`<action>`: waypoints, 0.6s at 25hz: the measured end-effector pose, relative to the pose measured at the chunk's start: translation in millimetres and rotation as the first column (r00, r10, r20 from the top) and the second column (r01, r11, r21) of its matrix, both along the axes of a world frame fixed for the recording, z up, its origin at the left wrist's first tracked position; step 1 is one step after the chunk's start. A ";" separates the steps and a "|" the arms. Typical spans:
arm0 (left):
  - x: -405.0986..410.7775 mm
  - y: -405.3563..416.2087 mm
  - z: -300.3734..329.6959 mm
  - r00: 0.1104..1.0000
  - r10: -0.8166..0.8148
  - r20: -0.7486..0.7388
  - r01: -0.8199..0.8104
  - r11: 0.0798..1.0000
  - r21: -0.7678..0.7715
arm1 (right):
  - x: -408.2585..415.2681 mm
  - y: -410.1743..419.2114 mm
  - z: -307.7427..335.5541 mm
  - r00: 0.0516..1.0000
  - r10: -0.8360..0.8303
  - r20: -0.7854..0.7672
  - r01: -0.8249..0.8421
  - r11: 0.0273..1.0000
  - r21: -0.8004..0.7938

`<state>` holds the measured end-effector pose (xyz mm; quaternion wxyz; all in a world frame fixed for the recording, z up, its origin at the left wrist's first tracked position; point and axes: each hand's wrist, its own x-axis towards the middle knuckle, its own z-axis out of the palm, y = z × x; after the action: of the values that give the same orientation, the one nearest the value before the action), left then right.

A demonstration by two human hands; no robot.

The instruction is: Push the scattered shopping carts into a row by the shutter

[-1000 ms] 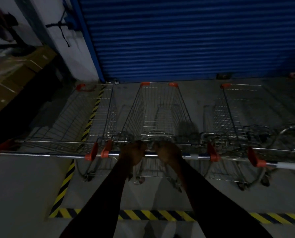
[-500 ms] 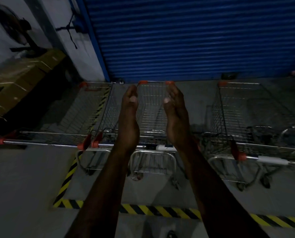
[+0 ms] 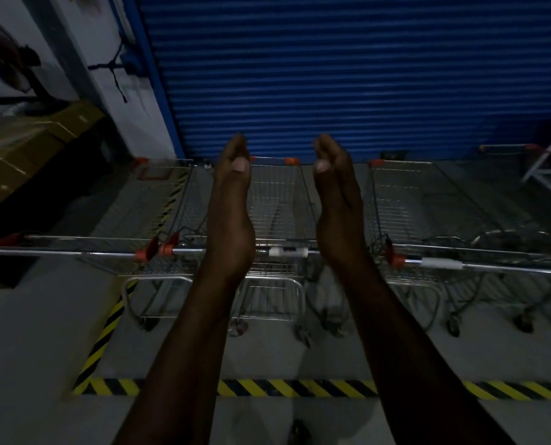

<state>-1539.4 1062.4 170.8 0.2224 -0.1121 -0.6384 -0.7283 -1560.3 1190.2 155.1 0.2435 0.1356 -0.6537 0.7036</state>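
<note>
While three shopping carts (image 3: 277,220) stand side by side against the far blue shutter (image 3: 348,75), both hands, left (image 3: 232,200) and right (image 3: 338,200), hover raised above the middle cart's handle, fingers relaxed, holding nothing. Cardboard boxes (image 3: 26,146) sit at far left; yellow-black floor tape (image 3: 299,388) crosses the near floor.

- Yellow-and-black hazard tape (image 3: 299,388) runs across the floor (image 3: 26,364) near the bottom edge; a second strip (image 3: 107,329) climbs diagonally from its left end.
- Cardboard boxes (image 3: 26,146), stacked at the left edge against the white wall (image 3: 84,43).
- Dark fan (image 3: 7,59) stands above the boxes, top-left corner; details blurred.
- Black cable (image 3: 116,72) hangs on the wall beside the blue frame post.
- White metal frame (image 3: 547,162) at the right edge, partly cut off.
</note>
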 end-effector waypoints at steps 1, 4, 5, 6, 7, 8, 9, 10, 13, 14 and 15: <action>8.0 3.2 -2.1 1.000 -0.010 -0.008 0.010 1.000 0.017 | 9.9 3.7 1.9 1.000 -0.012 -0.022 0.012 1.000 -0.001; 24.4 20.2 -10.8 0.998 -0.061 0.000 0.061 0.996 0.061 | 38.6 26.4 3.1 0.998 -0.029 -0.048 0.030 0.999 0.020; 28.4 29.8 -13.0 0.997 -0.073 0.001 0.073 0.995 0.069 | 47.2 39.5 2.7 0.998 -0.044 -0.048 0.046 0.999 0.026; 31.2 39.8 -13.8 0.997 -0.081 0.003 0.080 0.994 0.071 | 53.5 53.0 3.6 0.997 -0.063 -0.048 0.064 0.998 0.029; 33.8 50.4 -13.3 0.996 -0.088 0.008 0.087 0.994 0.066 | 57.0 66.5 5.3 0.996 -0.084 -0.044 0.085 0.996 0.023; 36.4 62.6 -11.0 0.995 -0.102 0.011 0.101 0.993 0.060 | 59.0 81.0 8.4 0.994 -0.104 -0.044 0.105 0.994 0.012; 37.8 75.2 -8.0 0.993 -0.120 0.011 0.120 0.991 0.058 | 59.5 94.6 11.6 0.991 -0.125 -0.053 0.125 0.992 -0.001; 37.8 90.2 -5.1 0.989 -0.145 0.004 0.144 0.988 0.059 | 59.3 109.9 14.6 0.987 -0.144 -0.071 0.144 0.990 -0.015; 32.0 140.1 1.6 0.977 -0.210 -0.038 0.212 0.975 0.063 | 54.6 157.0 16.6 0.978 -0.170 -0.123 0.167 0.985 -0.034; 28.7 159.6 2.1 0.973 -0.227 -0.046 0.230 0.971 0.064 | 51.3 175.6 15.4 0.975 -0.172 -0.137 0.168 0.985 -0.043; 25.1 180.2 2.3 0.970 -0.239 -0.050 0.241 0.969 0.055 | 47.8 195.7 14.5 0.974 -0.172 -0.144 0.167 0.985 -0.051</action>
<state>-1514.3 1242.6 173.2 0.1494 -0.1972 -0.5930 -0.7663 -1512.5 1385.9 169.6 0.3530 0.1264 -0.6292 0.6809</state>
